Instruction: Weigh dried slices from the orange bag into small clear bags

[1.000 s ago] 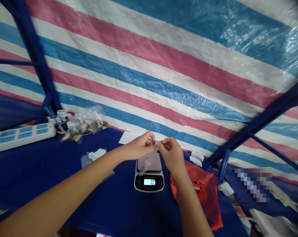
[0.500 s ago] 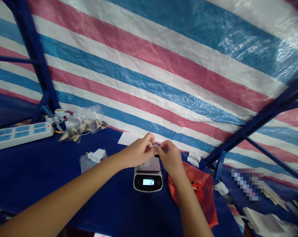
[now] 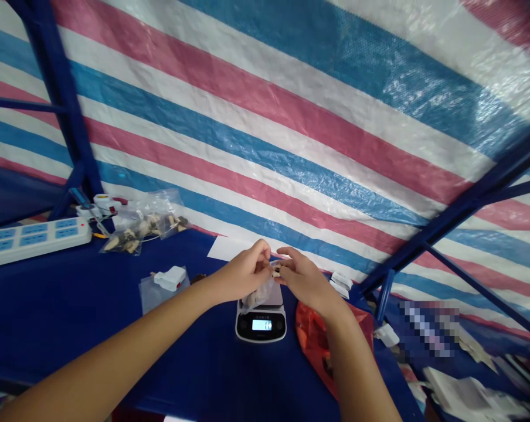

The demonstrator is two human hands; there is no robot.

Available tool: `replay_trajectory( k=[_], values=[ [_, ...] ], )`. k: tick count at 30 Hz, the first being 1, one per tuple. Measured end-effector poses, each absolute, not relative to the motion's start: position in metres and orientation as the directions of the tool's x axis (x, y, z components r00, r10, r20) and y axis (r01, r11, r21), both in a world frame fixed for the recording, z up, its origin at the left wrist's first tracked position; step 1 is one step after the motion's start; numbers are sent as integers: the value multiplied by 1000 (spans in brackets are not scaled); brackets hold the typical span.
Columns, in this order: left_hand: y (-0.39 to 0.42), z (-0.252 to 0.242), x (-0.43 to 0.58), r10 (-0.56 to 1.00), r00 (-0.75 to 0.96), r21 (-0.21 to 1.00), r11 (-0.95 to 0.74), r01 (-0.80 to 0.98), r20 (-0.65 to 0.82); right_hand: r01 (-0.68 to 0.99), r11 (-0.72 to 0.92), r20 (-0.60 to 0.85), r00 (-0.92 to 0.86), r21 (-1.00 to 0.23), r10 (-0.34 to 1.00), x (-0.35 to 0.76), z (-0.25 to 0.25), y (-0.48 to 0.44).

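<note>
Clear, wrinkled bag (image 3: 252, 302) at the scale (image 3: 261, 325)
My left hand (image 3: 247, 275) pinches it; my right hand (image 3: 308, 283) curls loosely at its mouth; whether that one grips, I can't tell.

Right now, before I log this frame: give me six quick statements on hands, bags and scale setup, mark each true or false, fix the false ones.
1. The display of the scale is lit. True.
2. The red bag is left of the scale. False: the red bag is to its right.
3. The left hand holds a clear bag. True.
4. The right hand grips the red bag. False: the right hand is up by the top of the clear bag.
5. The white plug lies on the scale. False: the white plug lies on a flat bag, left of the scale.
6. The power strip is at the left edge of the view. True.
</note>
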State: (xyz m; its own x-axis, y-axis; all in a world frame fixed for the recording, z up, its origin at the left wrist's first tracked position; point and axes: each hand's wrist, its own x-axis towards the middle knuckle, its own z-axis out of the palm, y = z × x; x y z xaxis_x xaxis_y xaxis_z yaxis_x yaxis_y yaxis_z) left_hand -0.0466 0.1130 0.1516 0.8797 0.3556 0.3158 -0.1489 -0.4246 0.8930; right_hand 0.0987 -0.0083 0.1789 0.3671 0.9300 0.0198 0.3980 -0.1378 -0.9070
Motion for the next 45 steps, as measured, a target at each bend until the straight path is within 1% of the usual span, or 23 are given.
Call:
replay_trajectory(
  k=[4, 6, 8, 9, 11, 12, 13, 15, 17, 21, 25, 26, 27, 28, 29, 30, 31, 33, 35, 38, 41, 43, 45],
  values=[
    [113, 153, -47, 391, 868, 919, -360, -163, 307, 417, -140, 45, 403, -898, 914, 93, 185, -10],
    [113, 154, -48, 399, 869, 931, -326, -165, 294, 497, -159, 85, 433, -853, 897, 89, 186, -10],
    [112, 157, -50, 401, 871, 938, -306, -165, 284, 645, -174, 173, 438, -744, 882, 85, 188, -11],
    [112, 159, -51, 402, 871, 939, -302, -165, 283, 732, -177, 223, 413, -658, 883, 83, 190, -12],
    [113, 162, -53, 411, 867, 938, -308, -160, 283, 871, -159, 293, 321, -466, 901, 80, 196, -15],
    [115, 163, -53, 418, 863, 936, -316, -156, 285, 909, -131, 300, 262, -395, 917, 78, 199, -17],
    [118, 164, -54, 425, 859, 934, -322, -153, 287, 931, -88, 290, 199, -355, 936, 76, 202, -20],
    [125, 166, -53, 431, 858, 936, -320, -146, 281, 939, 8, 255, 86, -344, 963, 74, 207, -24],
    [134, 168, -50, 424, 867, 945, -296, -139, 260, 937, 65, 237, 19, -343, 971, 73, 210, -25],
    [150, 174, -41, 394, 889, 959, -245, -141, 231, 964, 29, 311, 57, -266, 949, 70, 215, -23],
    [156, 179, -37, 489, 842, 961, -255, -111, 227, 972, -25, 363, 111, -235, 925, 71, 222, -13],
    [157, 177, -38, 515, 830, 962, -257, -89, 214, 963, -48, 379, 150, -265, 913, 75, 221, -9],
    [157, 173, -40, 539, 817, 963, -261, -66, 202, 931, -86, 387, 230, -355, 893, 80, 218, -4],
    [158, 167, -43, 563, 803, 963, -266, -48, 196, 863, -130, 368, 338, -488, 866, 86, 212, 2],
    [158, 160, -46, 589, 784, 963, -267, -39, 195, 757, -172, 316, 452, -630, 834, 93, 203, 8],
    [158, 150, -50, 621, 758, 964, -262, -39, 199, 591, -218, 216, 575, -777, 789, 100, 192, 14],
    [157, 140, -54, 655, 728, 968, -248, -47, 203, 470, -254, 134, 647, -845, 750, 107, 178, 19],
    [155, 119, -63, 702, 685, 977, -201, -70, 194, 326, -301, 32, 725, -896, 688, 117, 147, 27],
    [153, 102, -68, 726, 661, 980, -177, -88, 190, 181, -295, -45, 782, -938, 622, 124, 116, 30],
    [149, 88, -65, 772, 598, 976, -179, -120, 215, 11, -183, -89, 843, -983, 530, 126, 85, 29],
    [146, 88, -48, 794, 543, 962, -219, -164, 273, -108, -25, -107, 879, -994, 464, 123, 71, 27],
    [145, 87, -34, 796, 527, 953, -227, -198, 299, -164, 53, -123, 885, -985, 450, 120, 66, 27],
    [144, 84, -22, 804, 504, 945, -217, -245, 315, -209, 97, -144, 881, -973, 451, 118, 63, 25]
  ],
)
